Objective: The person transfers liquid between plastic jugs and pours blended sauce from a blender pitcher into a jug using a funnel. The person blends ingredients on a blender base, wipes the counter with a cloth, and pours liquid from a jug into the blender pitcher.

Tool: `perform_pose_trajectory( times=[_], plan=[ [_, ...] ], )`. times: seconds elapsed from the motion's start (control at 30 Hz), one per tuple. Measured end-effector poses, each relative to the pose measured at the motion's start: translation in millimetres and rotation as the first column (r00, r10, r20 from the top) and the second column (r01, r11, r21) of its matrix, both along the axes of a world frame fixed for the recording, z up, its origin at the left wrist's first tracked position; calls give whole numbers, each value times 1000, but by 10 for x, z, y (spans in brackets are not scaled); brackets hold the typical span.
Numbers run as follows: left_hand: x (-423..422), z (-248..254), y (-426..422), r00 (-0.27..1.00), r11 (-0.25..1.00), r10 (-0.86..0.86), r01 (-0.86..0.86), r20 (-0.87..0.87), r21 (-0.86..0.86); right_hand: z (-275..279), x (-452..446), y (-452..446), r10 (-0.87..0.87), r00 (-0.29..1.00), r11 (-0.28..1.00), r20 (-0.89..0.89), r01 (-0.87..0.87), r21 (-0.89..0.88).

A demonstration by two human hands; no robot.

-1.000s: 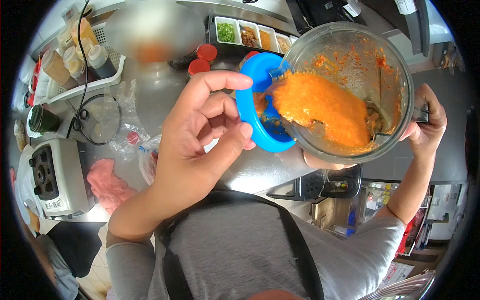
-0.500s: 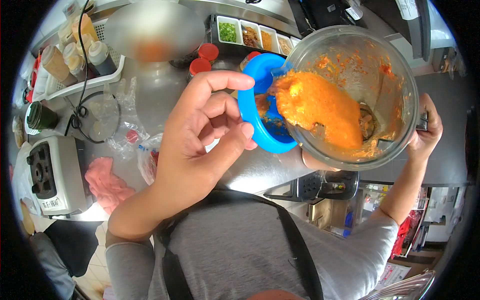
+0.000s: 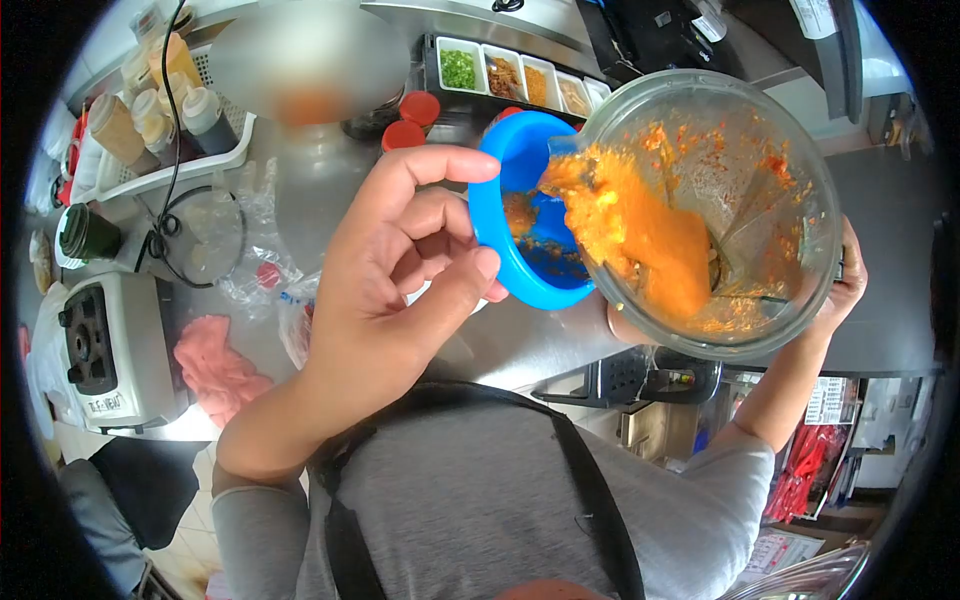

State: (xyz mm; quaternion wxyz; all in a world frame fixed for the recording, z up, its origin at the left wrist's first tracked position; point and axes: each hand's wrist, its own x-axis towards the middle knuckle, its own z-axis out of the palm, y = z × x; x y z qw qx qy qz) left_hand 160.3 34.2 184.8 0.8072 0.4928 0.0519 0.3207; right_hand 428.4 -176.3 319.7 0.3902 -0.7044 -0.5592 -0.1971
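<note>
My left hand [image 3: 390, 270] pinches the rim of a blue plastic container [image 3: 490, 225] between thumb and fingers. A little brownish-orange residue shows inside it. My right hand [image 3: 848, 275] grips the far side of a clear blender jar [image 3: 800, 320], with its fingers partly hidden behind the wall. The jar is tilted toward the blue container, its spout over the container's rim. Thick orange sauce [image 3: 650, 240] lies along the jar's lower wall and reaches the spout. Red-orange smears coat the inside, and the blades at the bottom are partly covered.
A blender base [image 3: 110, 350] stands at the left beside a pink cloth [image 3: 215, 365]. Behind are a white basket [image 3: 225, 160] of squeeze bottles, a black cable [image 3: 160, 240], red-lidded jars [image 3: 403, 135] and a topping tray [image 3: 435, 75]. Thin plastic bags [image 3: 265, 260] lie on the steel counter.
The jar and my right hand have moved slightly down. The sauce has shifted within the jar, baring more of its wall. My left hand and the blue container have barely moved.
</note>
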Motion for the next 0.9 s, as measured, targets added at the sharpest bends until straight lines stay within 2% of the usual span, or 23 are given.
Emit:
perform_pose_trajectory(
  times=[0.13,0.27,0.37,0.47,0.53,0.67,0.73,0.8,0.9],
  plan=[
    [-1,27,-8,1000,1000,-8,8,-5,5,15,76,-60,53,997,997,56,-50,-60],
    [5,20,-28,999,1000,29,-29,-24,11,32,64,-76,10,997,994,81,-1,-106],
    [7,10,-23,998,998,53,-52,-31,39,-3,81,-93,10,995,995,97,-1,-96],
    [16,18,-29,997,997,64,-62,-38,47,-39,77,-105,-21,995,1000,102,21,-8],
    [17,27,-32,997,997,73,-71,-39,40,-47,68,-124,-29,999,999,31,28,32],
    [5,41,-47,995,996,82,-80,-52,35,-30,24,-99,-29,1000,999,10,29,39],
    [-1,52,-49,995,995,88,-85,-57,44,10,130,-169,44,998,975,50,-32,-218],
    [-14,57,-42,993,995,88,-83,-78,57,11,126,-115,97,994,978,50,-86,-189],
    [-19,104,-46,994,998,68,-66,-89,25,-32,67,-115,-21,1000,1000,8,21,8]
  ],
)
